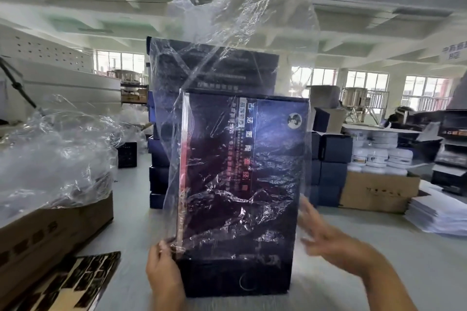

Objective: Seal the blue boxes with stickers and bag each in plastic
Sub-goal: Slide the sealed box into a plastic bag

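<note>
Head view: on the left of the bench (pixel 328 285) a cardboard carton (pixel 50 225) holds a heap of loose clear plastic (pixel 50 149), and a dark printed sheet (pixel 83 283) lies in front of it. Straight ahead a stack of blue boxes (pixel 158 159) rises, with a black crate (pixel 127 155) to its left. The box in hand hides most of the stack, so it cannot be counted. To the right stand more dark boxes, a second carton (pixel 379 192) topped with white jars (pixel 376 156), and a pile of white sheets (pixel 439 214). In the middle one blue box (pixel 240 184) stands upright, its lower end at the bench. One plastic bag (pixel 227 33) is drawn down over it from the top; the bottom strip of the box is uncovered and the slack of the bag rises above it. The left hand (pixel 164 267) has its grip closed on the box's lower left edge, thumb on the bag's hem. The right hand (pixel 326 232) is blurred just beside the lower right edge, fingers straight, its grip wide and holding nothing. Two hands, one box, one bag.
</note>
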